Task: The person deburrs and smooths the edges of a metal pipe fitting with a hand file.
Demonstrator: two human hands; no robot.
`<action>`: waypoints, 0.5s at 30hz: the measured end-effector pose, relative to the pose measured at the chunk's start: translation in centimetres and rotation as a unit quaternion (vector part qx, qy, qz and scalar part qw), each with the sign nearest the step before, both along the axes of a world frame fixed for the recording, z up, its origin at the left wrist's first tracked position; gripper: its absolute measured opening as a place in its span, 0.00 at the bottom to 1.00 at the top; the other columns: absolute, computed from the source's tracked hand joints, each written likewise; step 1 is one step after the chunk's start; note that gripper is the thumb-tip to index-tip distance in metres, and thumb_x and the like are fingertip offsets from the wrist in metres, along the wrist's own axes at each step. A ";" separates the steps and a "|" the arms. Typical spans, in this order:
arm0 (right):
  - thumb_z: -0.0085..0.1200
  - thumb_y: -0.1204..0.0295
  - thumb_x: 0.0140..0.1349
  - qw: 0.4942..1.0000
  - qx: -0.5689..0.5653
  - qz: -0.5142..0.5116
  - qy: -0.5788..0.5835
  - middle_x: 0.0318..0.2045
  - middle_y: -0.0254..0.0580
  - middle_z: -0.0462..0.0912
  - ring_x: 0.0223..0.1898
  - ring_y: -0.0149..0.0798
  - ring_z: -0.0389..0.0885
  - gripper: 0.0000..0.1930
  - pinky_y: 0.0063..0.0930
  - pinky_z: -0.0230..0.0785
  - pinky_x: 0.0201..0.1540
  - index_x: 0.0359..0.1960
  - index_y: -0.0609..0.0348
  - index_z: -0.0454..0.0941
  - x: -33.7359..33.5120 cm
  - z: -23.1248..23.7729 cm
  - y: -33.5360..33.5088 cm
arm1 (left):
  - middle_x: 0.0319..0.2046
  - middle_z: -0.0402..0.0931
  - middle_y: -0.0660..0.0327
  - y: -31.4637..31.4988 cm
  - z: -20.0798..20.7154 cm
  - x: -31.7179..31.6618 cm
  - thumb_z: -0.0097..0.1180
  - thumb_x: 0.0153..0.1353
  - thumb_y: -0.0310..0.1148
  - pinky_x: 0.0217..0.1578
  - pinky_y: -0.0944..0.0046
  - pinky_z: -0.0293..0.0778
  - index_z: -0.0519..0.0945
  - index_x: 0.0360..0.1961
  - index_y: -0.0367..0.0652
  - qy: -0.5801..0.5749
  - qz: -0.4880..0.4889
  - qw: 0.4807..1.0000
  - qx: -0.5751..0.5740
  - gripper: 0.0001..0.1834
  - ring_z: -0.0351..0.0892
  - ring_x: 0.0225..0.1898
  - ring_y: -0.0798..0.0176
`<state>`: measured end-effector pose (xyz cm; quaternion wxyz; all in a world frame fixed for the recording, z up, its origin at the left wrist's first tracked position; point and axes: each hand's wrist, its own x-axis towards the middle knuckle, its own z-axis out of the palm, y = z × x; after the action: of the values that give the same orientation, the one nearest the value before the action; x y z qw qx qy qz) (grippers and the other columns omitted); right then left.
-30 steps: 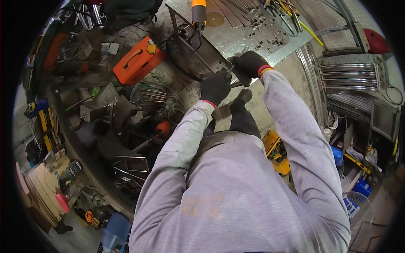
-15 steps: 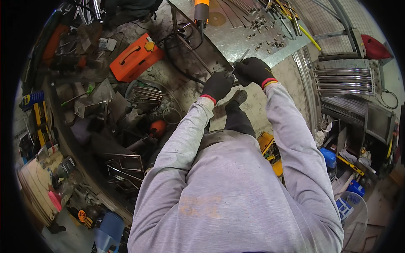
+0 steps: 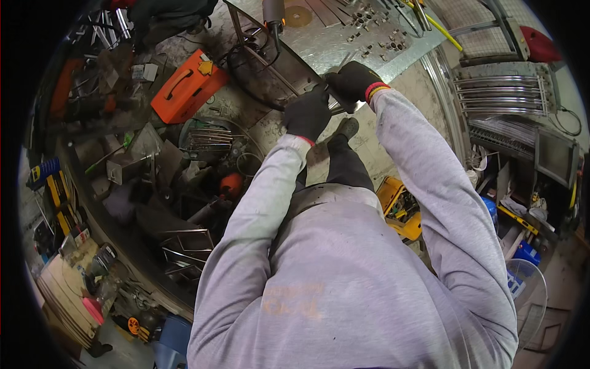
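Observation:
My right hand (image 3: 354,82), in a dark glove with a red and yellow cuff, is closed around a thin metal strip (image 3: 345,60); one end sticks up past the fingers. Close beside it, slightly lower and to the left, my left hand (image 3: 307,113) is gloved too, with its fingers curled in. Whatever lies within those fingers is hidden by the glove. Just beyond both hands is the edge of a steel-topped table (image 3: 393,69). Small cut metal pieces (image 3: 393,45) are scattered over its top.
A power tool (image 3: 274,18) with a black cable lies at the table's far left. An orange toolbox (image 3: 187,86) stands to the left, above cluttered scrap and metal rods (image 3: 209,139). On the right are curved chrome tubes (image 3: 501,95). A yellow case (image 3: 399,209) sits by my right side.
Both hands have shifted a little left and farther away. My right hand has moved more, and less of the metal strip shows between the hands. The view has shifted slightly.

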<state>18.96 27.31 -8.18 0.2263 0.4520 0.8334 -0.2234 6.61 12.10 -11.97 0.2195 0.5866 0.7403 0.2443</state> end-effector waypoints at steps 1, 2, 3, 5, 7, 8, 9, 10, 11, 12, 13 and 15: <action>0.43 0.44 0.72 1.000 -0.007 0.010 -0.013 0.48 0.61 0.87 0.51 0.63 0.86 0.29 0.50 0.76 0.57 0.50 0.53 0.88 -0.5 1.3 -0.2 | 0.30 0.84 0.45 0.6 0.1 0.3 0.51 0.73 0.47 0.35 0.39 0.78 0.81 0.37 0.45 -0.002 0.003 1.000 0.001 0.17 0.85 0.35 0.36; 0.43 0.44 0.72 1.000 -0.005 0.014 -0.011 0.48 0.61 0.87 0.51 0.63 0.86 0.29 0.50 0.76 0.57 0.50 0.53 0.88 -0.5 1.1 0.0 | 0.30 0.84 0.45 1.0 0.2 0.6 0.51 0.74 0.46 0.35 0.39 0.78 0.81 0.38 0.45 -0.003 0.007 1.000 0.002 0.17 0.85 0.34 0.36; 0.43 0.44 0.72 1.000 -0.021 -0.001 -0.015 0.48 0.61 0.87 0.51 0.63 0.86 0.29 0.50 0.76 0.57 0.51 0.53 0.87 -0.6 1.0 -0.1 | 0.33 0.84 0.43 0.6 0.3 0.9 0.50 0.74 0.47 0.38 0.38 0.78 0.82 0.41 0.45 -0.024 0.021 0.999 -0.041 0.17 0.85 0.38 0.36; 0.43 0.45 0.72 0.998 -0.001 0.058 -0.018 0.48 0.61 0.87 0.51 0.63 0.86 0.28 0.50 0.76 0.57 0.52 0.52 0.87 0.3 0.6 -0.1 | 0.34 0.84 0.42 -1.3 0.4 1.5 0.50 0.74 0.47 0.40 0.38 0.77 0.82 0.43 0.46 -0.079 0.027 0.995 -0.063 0.17 0.85 0.41 0.36; 0.43 0.46 0.72 1.000 -0.019 -0.021 -0.010 0.48 0.62 0.87 0.51 0.63 0.86 0.28 0.50 0.76 0.57 0.53 0.52 0.87 0.2 1.7 -0.8 | 0.39 0.84 0.39 -4.0 0.9 1.6 0.50 0.73 0.49 0.45 0.36 0.77 0.83 0.47 0.46 -0.188 0.060 0.974 -0.115 0.19 0.83 0.46 0.33; 0.43 0.47 0.71 0.995 -0.036 -0.092 -0.001 0.48 0.62 0.87 0.51 0.63 0.86 0.27 0.50 0.76 0.57 0.53 0.51 0.87 -0.4 2.7 -1.0 | 0.39 0.84 0.39 -4.2 0.7 1.2 0.50 0.73 0.49 0.45 0.36 0.77 0.83 0.47 0.46 -0.185 0.062 0.974 -0.115 0.19 0.83 0.46 0.33; 0.43 0.47 0.71 0.995 -0.037 -0.090 0.002 0.48 0.62 0.87 0.51 0.63 0.86 0.27 0.50 0.76 0.57 0.53 0.51 0.87 -0.8 3.3 -0.9 | 0.40 0.85 0.41 -4.2 0.4 0.9 0.49 0.74 0.47 0.44 0.36 0.77 0.83 0.48 0.46 -0.131 0.049 0.983 -0.118 0.18 0.85 0.44 0.35; 0.45 0.47 0.70 0.997 -0.020 -0.074 0.014 0.47 0.62 0.88 0.50 0.62 0.87 0.26 0.49 0.77 0.55 0.51 0.51 0.88 -0.8 3.9 -0.8 | 0.41 0.86 0.43 -3.9 0.2 0.7 0.48 0.74 0.45 0.43 0.35 0.78 0.83 0.50 0.46 -0.079 0.031 0.989 -0.120 0.18 0.87 0.42 0.37; 0.48 0.46 0.68 0.998 -0.006 -0.061 0.025 0.46 0.61 0.88 0.48 0.61 0.87 0.26 0.48 0.78 0.54 0.49 0.51 0.89 -0.4 3.8 -0.9 | 0.41 0.87 0.45 -1.4 2.0 0.7 0.49 0.73 0.43 0.42 0.38 0.80 0.85 0.44 0.45 -0.010 0.012 0.993 -0.121 0.16 0.87 0.41 0.39; 0.48 0.46 0.68 0.998 -0.006 -0.048 0.030 0.46 0.61 0.88 0.48 0.61 0.87 0.26 0.48 0.78 0.54 0.49 0.51 0.89 -1.2 4.1 -1.1 | 0.41 0.87 0.45 -0.1 1.5 0.1 0.49 0.73 0.43 0.42 0.38 0.80 0.85 0.44 0.45 -0.006 0.026 0.992 -0.120 0.16 0.87 0.41 0.39; 0.51 0.45 0.65 0.995 -0.042 -0.087 0.012 0.43 0.59 0.89 0.46 0.59 0.88 0.25 0.47 0.79 0.53 0.46 0.50 0.90 -2.2 4.2 -0.8 | 0.36 0.86 0.46 1.4 0.5 -0.7 0.50 0.71 0.42 0.41 0.39 0.80 0.85 0.42 0.45 -0.009 -0.001 0.998 -0.067 0.15 0.87 0.38 0.38; 0.60 0.44 0.58 0.996 -0.044 -0.080 -0.019 0.38 0.55 0.90 0.40 0.53 0.90 0.23 0.42 0.80 0.48 0.38 0.50 0.92 -0.4 2.4 0.5 | 0.33 0.86 0.46 3.7 1.5 0.4 0.52 0.67 0.38 0.39 0.41 0.80 0.85 0.39 0.44 -0.025 -0.057 0.996 -0.062 0.12 0.87 0.36 0.40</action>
<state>18.53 27.81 -5.76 0.2427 0.5113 0.7795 -0.2685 7.04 15.83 -10.52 0.2875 0.6065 0.7138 0.2000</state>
